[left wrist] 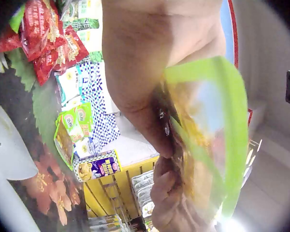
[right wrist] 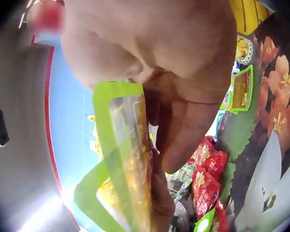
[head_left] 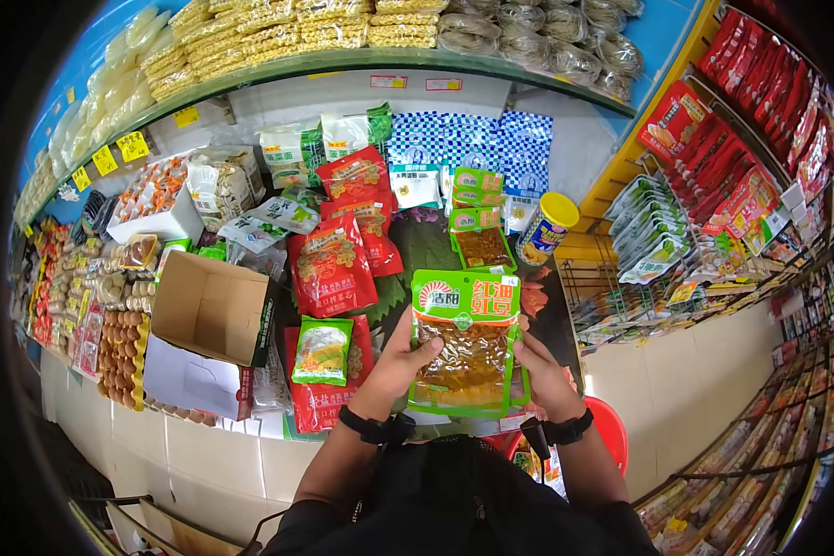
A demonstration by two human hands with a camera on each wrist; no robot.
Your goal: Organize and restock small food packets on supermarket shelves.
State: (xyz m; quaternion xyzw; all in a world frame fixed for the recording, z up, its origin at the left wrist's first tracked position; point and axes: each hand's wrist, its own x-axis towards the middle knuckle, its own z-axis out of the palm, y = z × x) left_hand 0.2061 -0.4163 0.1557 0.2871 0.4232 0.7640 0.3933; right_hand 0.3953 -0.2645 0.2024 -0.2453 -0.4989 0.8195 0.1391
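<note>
Both hands hold up green-edged packets of pickled cowpeas point(head_left: 463, 357) over the front of the table, with brown contents showing through the clear window. My left hand point(head_left: 397, 363) grips the left side, thumb lying on the front. On the opposite edge my right hand point(head_left: 547, 375) grips with its thumb near the front face. A second green edge shows behind the front packet in the right wrist view, where the packets point(right wrist: 128, 159) fan apart a little. Further back on the table lie similar green packets point(head_left: 482, 248), beside a yellow-lidded can point(head_left: 549, 229).
Red packets point(head_left: 334, 264) and a small green-and-white packet point(head_left: 322, 350) lie to the left. An opened cardboard box point(head_left: 208, 306) stands beyond them, near egg trays point(head_left: 123, 360). Blue-checkered bags point(head_left: 473, 139) lean at the back. A red basin point(head_left: 607, 435) sits below at right.
</note>
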